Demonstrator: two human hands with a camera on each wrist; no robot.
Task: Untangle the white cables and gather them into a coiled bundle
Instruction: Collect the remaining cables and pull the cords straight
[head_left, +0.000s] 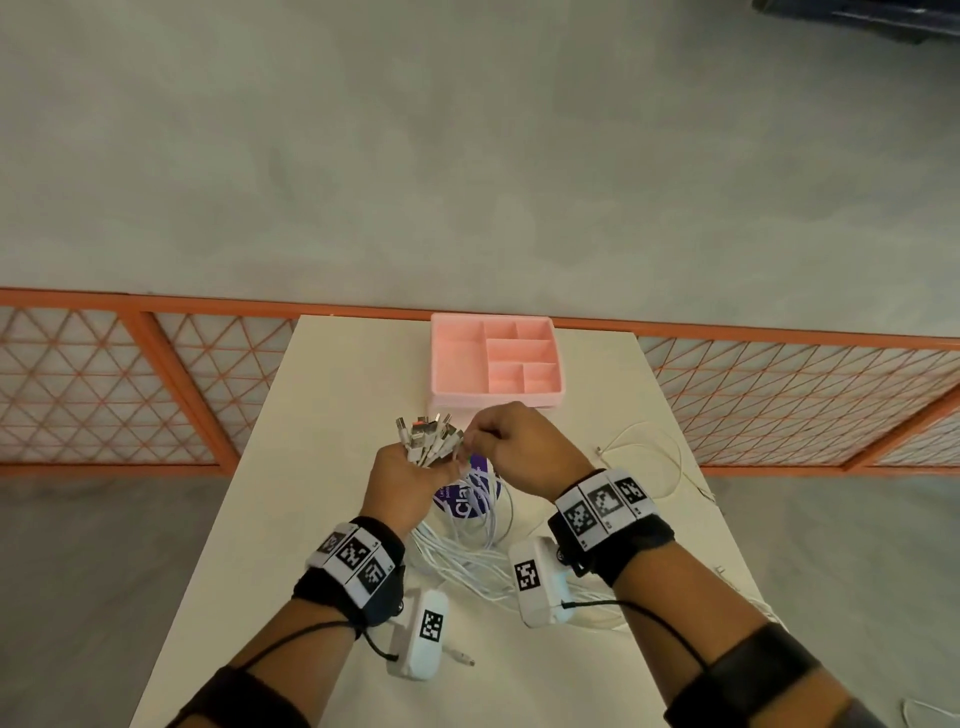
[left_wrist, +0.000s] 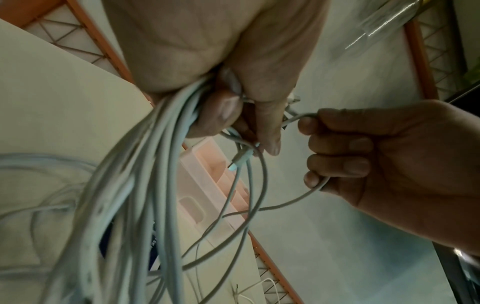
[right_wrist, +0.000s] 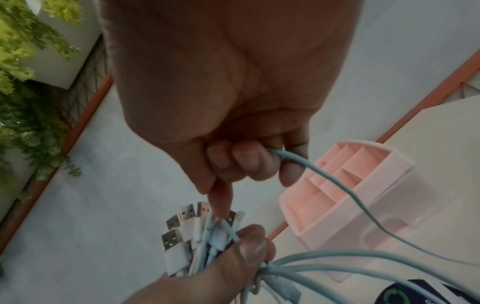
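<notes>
Above desk centre | left hand (head_left: 402, 480) clenches plug ends of cables (head_left: 457, 551) | right hand (head_left: 511, 441) at 3 o'clock pinches one cable (right_wrist: 337, 185) | hard tug may tighten tangle or slip plugs.

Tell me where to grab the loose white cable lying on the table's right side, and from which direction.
Judging by the head view, take the loose cable near its plug end, from above. That end lies flat on the bare table, nearest the right hand and apart from the bundle held by the left hand.
</notes>
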